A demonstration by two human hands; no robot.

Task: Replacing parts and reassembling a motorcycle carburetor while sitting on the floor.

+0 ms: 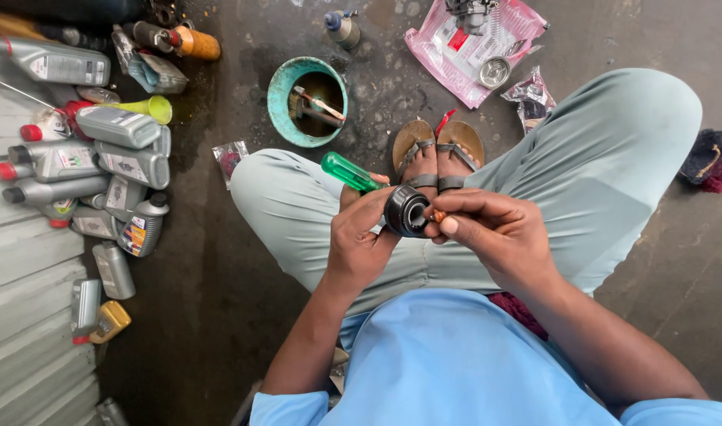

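Dark, oil-stained concrete floor [219, 315] spreads under a person squatting in pale green trousers and sandals, seen from above. At the left edge, on a grey ribbed metal sheet [22, 276], lies a heap of grey oil bottles [120, 162] with red or black caps and small coloured labels; one yellow can [108, 321] sits near the bottom of the heap and a yellow-green funnel [144, 108] near its top. An orange-and-black spray can [179, 39] lies at the top. A teal bowl [280, 99] with brushes inside stands just beyond the feet. To its right a pink and white flat package [455, 63] lies on the floor with a round metal part on it, and a crumpled clear wrapper [532, 96] is just beside it.

Between the knees, the left hand [361, 241] has its fingers curled around a black round part [408, 211] and also holds a green-handled screwdriver [349, 171], which sticks out up and to the left. The right hand [495, 229] pinches a small orange piece [438, 214] between thumb and fingertips, touching the part's side.
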